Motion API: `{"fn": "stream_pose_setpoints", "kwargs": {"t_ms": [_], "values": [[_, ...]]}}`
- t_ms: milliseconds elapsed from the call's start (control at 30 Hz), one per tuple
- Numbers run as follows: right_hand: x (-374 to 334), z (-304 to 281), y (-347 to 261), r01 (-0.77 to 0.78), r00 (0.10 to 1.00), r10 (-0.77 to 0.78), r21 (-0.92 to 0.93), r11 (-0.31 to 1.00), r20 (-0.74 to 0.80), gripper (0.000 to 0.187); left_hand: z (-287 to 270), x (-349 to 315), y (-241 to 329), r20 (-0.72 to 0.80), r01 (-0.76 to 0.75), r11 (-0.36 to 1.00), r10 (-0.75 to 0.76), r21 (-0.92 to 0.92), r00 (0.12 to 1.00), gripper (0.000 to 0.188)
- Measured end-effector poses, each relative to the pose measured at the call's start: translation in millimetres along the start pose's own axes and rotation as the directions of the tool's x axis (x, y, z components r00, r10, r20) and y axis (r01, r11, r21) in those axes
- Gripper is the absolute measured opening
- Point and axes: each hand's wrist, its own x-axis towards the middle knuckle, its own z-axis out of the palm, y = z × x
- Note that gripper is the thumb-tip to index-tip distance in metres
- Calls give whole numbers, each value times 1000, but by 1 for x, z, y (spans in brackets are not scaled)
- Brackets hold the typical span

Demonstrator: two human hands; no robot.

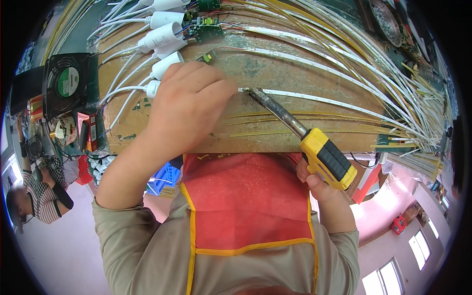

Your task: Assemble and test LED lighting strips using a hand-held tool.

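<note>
My right hand (314,179) is wrapped around the yellow and black handle of a soldering iron (327,157). The iron's dark tip rests at the end of a white LED strip (314,97), close to the fingertips of my left hand (194,101). That left hand is closed, back upward; what it pinches is hidden under the fingers. Beside its wrist a white plastic lamp cap (153,89) with a white cable shows partly, and another white cap (167,65) lies just beyond the knuckles. A small green circuit board (207,56) sits past that hand.
More white caps (164,37) with green boards (206,32) line the far left. White and yellow strips (413,108) bunch at the right. A black fan (68,82) stands on the left, near a red box (87,130). Another person (42,191) is at far left.
</note>
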Motion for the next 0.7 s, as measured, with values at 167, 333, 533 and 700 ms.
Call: {"fn": "stream_pose_setpoints", "kwargs": {"t_ms": [167, 333, 533, 700], "values": [[1, 1, -3, -11, 1000, 11, 20, 1000, -5, 28, -1, 2, 0, 6, -12, 1000, 12, -14, 1000, 17], [0, 1, -2, -1, 1000, 1, 1, 1000, -4, 29, 0, 3, 1, 22, -15, 1000, 15, -5, 1000, 17], [-2, -3, 2, 14, 999, -12, -65, 998, 32, 29, -3, 4, 2, 75, -4, 1000, 3, 13, 997, 19], [-2, -4, 4, 15, 1000, -13, -59, 998, 28, 27, -3, 4, 2, 97, -13, 999, 9, 41, 995, 20]]}}
